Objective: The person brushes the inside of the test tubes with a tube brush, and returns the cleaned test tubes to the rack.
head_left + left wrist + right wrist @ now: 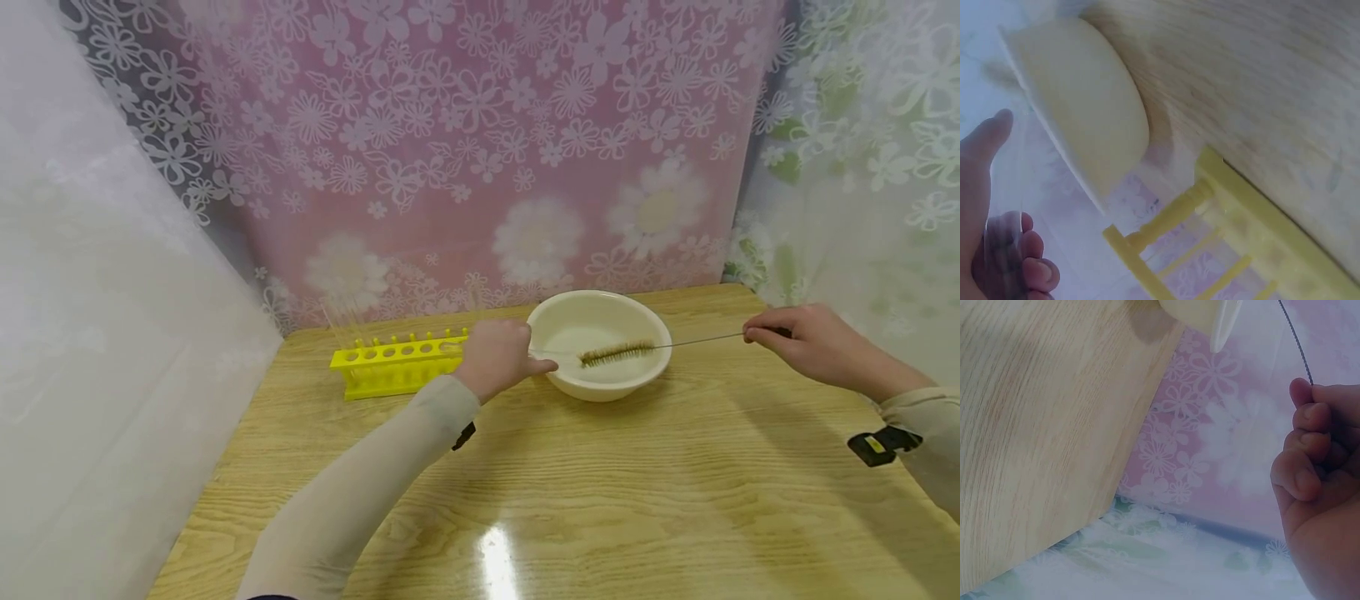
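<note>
My left hand grips a clear test tube, its fingers curled round it and its thumb laid along it. The tube's open end points right, over the white bowl. My right hand pinches the twisted wire handle of a test tube brush between thumb and fingertips. The brush's brown bristles hang above the bowl, their tip close to the tube's mouth. In the left wrist view the bristles show only as a blur beyond the bowl's rim.
Left of the bowl stands a yellow test tube rack, partly behind my left hand. Several clear tubes rise from its left end. The wooden table meets a pink flowered curtain at the back.
</note>
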{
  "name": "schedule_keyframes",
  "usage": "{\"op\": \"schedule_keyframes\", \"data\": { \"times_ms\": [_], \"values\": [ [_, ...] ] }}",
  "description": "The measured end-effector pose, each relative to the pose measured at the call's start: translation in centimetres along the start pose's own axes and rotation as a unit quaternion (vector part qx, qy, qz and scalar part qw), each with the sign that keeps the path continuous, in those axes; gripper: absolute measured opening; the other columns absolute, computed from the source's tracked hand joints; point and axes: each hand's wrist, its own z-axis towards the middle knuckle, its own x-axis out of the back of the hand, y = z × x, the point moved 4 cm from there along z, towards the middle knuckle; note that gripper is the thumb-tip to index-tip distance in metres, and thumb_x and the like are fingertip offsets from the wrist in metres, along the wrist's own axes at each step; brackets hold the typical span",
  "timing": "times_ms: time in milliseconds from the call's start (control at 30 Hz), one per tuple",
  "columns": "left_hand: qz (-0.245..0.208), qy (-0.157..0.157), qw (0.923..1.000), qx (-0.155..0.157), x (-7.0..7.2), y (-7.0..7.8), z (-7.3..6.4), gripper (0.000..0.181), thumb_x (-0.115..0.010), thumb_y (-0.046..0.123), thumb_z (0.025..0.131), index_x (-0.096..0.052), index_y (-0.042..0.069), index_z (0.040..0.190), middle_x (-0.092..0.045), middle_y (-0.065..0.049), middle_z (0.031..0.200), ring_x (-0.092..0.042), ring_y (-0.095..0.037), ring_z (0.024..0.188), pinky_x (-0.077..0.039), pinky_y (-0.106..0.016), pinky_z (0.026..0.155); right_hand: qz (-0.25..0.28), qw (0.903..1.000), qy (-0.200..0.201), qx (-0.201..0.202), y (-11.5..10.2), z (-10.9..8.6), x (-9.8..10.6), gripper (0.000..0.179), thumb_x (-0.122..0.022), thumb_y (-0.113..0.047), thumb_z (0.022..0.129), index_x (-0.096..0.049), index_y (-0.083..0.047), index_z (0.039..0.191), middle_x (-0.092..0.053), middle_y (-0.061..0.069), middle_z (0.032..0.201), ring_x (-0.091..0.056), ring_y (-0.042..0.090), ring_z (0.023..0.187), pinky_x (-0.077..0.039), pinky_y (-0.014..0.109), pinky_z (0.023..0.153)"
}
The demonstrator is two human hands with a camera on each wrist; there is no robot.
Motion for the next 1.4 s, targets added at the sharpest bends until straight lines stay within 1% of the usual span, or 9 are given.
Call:
{"op": "schedule_keyframes", "data": {
  "times_ms": [167,333,600,767,833,1000,1133,1300,1400],
  "values": [
    [-0.134,-0.012,0.9885,0.069,-0.1,-1.3,-0.9,0.057,-0.06,0.079,0.082,-0.059,0.022,0.073,-0.043,0.006,0.052,-0.036,-0.01,0.041,-0.025,-0.026,0.039,-0.002,1.0,0.001,0.006,0.1,0.1,-0.1,0.017,-0.061,-0.003,0.099,-0.074,-0.002,0.11,-0.076,0.008,0.099,-0.061,-0.008,0.082,-0.052,0.025,0.064],
    [-0.258,0.0,0.9603,0.105,0.2,-2.3,-1.6,0.068,-0.054,0.083,0.083,-0.046,0.018,0.062,-0.035,0.005,0.05,-0.032,-0.012,0.042,-0.022,-0.027,0.042,0.0,1.0,-0.004,-0.001,0.3,0.1,-0.1,0.018,-0.059,-0.004,0.101,-0.073,-0.002,0.111,-0.075,0.008,0.101,-0.061,-0.007,0.085,-0.052,0.026,0.066],
    [-0.439,0.01,0.8841,0.16,0.7,-3.3,-2.5,0.073,-0.05,0.084,0.083,-0.038,0.015,0.062,-0.027,0.002,0.054,-0.025,-0.018,0.046,-0.026,-0.031,0.048,0.023,0.9996,-0.012,-0.014,0.7,0.1,-0.4,0.022,-0.051,-0.005,0.105,-0.071,-0.003,0.112,-0.073,0.009,0.103,-0.061,-0.004,0.085,-0.051,0.026,0.064],
    [-0.498,0.037,0.8482,0.177,1.2,-3.8,-2.9,0.067,-0.046,0.075,0.093,-0.059,0.015,0.068,-0.035,0.0,0.053,-0.028,-0.018,0.046,-0.026,-0.031,0.045,0.026,0.9993,-0.013,-0.023,0.7,0.1,-0.4,0.022,-0.05,-0.007,0.105,-0.07,-0.001,0.114,-0.073,0.011,0.104,-0.058,-0.01,0.086,-0.051,0.026,0.064],
    [-0.536,0.052,0.8236,0.179,1.3,-4.1,-3.1,0.063,-0.044,0.066,0.099,-0.064,0.013,0.073,-0.038,0.0,0.055,-0.03,-0.017,0.048,-0.027,-0.03,0.046,0.024,0.9993,-0.013,-0.025,0.6,0.2,-0.4,0.023,-0.05,-0.007,0.106,-0.07,-0.001,0.114,-0.073,0.011,0.104,-0.059,-0.008,0.086,-0.05,0.026,0.064],
    [-0.639,0.106,0.7437,0.165,1.5,-4.8,-3.5,0.049,-0.04,0.041,0.104,-0.058,0.007,0.073,-0.042,-0.004,0.06,-0.034,-0.018,0.051,-0.03,-0.028,0.05,0.029,0.999,-0.02,-0.029,0.5,0.3,-0.5,0.024,-0.049,-0.009,0.106,-0.07,0.0,0.115,-0.073,0.012,0.105,-0.065,0.003,0.087,-0.05,0.026,0.064],
    [-0.67,0.159,0.7118,0.137,1.9,-5.5,-4.0,0.041,-0.034,0.028,0.102,-0.054,0.008,0.073,-0.036,-0.011,0.059,-0.031,-0.026,0.05,-0.03,-0.028,0.052,0.034,0.9984,-0.027,-0.036,0.6,0.5,-0.6,0.025,-0.048,-0.01,0.107,-0.069,0.0,0.116,-0.073,0.013,0.106,-0.062,-0.002,0.086,-0.05,0.026,0.064],
    [-0.67,0.21,0.6988,0.135,2.2,-6.5,-4.7,0.04,-0.026,0.026,0.105,-0.053,0.009,0.08,-0.036,-0.012,0.063,-0.033,-0.025,0.053,-0.033,-0.029,0.058,0.041,0.9978,-0.032,-0.041,0.8,0.5,-0.9,0.026,-0.047,-0.01,0.107,-0.069,0.0,0.116,-0.072,0.013,0.106,-0.06,-0.005,0.086,-0.049,0.026,0.064],
    [-0.646,0.232,0.7128,0.144,2.2,-7.1,-5.0,0.041,-0.024,0.028,0.107,-0.055,0.01,0.088,-0.041,-0.013,0.068,-0.037,-0.022,0.056,-0.035,-0.031,0.06,0.043,0.998,-0.029,-0.037,0.8,0.6,-1.0,0.026,-0.047,-0.01,0.107,-0.069,0.001,0.116,-0.073,0.013,0.105,-0.061,-0.002,0.085,-0.049,0.027,0.063]
  ]
}}
